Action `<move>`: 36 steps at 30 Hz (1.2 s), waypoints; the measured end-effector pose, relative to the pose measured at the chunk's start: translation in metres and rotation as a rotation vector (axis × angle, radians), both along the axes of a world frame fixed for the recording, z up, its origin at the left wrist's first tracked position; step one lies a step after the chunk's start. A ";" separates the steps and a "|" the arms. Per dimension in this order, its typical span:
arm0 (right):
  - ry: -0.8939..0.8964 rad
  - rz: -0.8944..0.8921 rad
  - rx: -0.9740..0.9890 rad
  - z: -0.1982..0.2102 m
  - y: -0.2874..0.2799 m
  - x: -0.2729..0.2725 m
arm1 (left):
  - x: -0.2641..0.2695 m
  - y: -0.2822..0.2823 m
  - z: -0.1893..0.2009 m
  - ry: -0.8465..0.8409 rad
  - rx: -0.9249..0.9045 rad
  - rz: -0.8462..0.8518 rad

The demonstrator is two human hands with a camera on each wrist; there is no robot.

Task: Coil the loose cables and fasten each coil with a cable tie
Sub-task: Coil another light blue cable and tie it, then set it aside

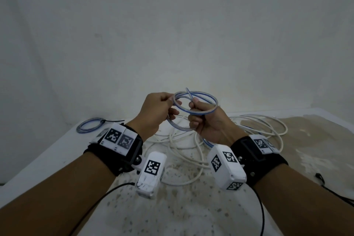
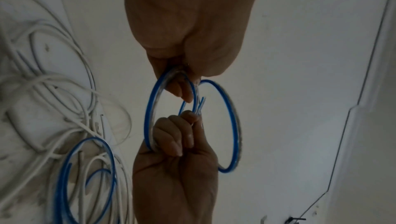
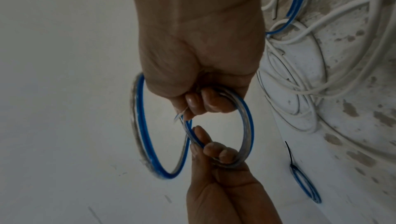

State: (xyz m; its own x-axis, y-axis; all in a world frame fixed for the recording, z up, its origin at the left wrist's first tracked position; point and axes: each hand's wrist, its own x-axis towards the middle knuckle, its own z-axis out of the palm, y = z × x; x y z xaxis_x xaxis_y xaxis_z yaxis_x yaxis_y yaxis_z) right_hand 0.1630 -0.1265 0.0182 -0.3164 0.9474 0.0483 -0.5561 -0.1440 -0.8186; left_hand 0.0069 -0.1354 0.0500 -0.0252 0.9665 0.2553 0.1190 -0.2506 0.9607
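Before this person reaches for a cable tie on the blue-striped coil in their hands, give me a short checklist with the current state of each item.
1. Blue-striped coil held clear of the table: ok, it hangs in the air between both hands.
2. Left hand grips the loops: ok.
3. Right hand grips the loops and the loose end: ok, but the end still sticks up, untucked.
4. Loops gathered into one bundle: not ok; the wrist views show them spread into two rings.
5. A spare cable tie within reach: cannot tell; the only tie seen is already on the finished coil.
6. White cables remain loose on the table: not ok, still to do.
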 end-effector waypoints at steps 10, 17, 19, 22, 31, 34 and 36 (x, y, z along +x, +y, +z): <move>-0.021 0.040 0.010 0.000 0.002 0.001 | 0.001 0.001 0.004 -0.046 0.027 -0.101; -0.145 0.044 0.063 -0.005 0.004 -0.005 | 0.002 0.003 0.004 0.052 -0.005 -0.113; -0.171 0.044 0.063 -0.008 0.005 -0.006 | 0.000 0.004 0.005 0.157 0.002 -0.121; -0.180 0.042 0.050 -0.009 0.006 -0.008 | -0.004 0.006 0.005 0.250 0.044 -0.138; -0.267 -0.007 0.078 -0.005 0.004 -0.018 | -0.005 0.015 -0.006 0.340 0.194 -0.003; -0.202 -0.085 -0.001 -0.003 0.008 -0.009 | -0.007 0.020 -0.007 0.478 0.210 0.083; -0.168 -0.205 -0.133 -0.005 0.015 -0.001 | -0.009 0.020 -0.008 0.551 0.224 0.129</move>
